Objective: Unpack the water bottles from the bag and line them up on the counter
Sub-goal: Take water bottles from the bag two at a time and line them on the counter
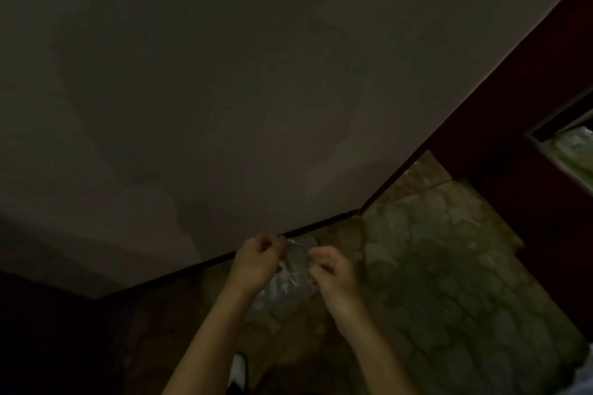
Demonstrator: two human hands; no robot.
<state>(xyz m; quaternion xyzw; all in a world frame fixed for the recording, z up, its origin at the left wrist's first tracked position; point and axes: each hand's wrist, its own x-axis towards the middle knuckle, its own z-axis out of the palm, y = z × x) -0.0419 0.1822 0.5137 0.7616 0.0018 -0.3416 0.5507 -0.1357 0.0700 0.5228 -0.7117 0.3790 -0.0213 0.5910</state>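
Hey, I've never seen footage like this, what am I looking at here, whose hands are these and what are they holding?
There is no machine here. A person wears a wide-angle camera on the head, looking down at their own two bare arms. This is the only view, and it is dark. The left hand and the right hand each pinch the top of a clear plastic bag, which sits on a mottled stone surface near a plain wall. The bag's crinkled plastic hides its contents, so I cannot make out bottles. A dark red frame stands at right.
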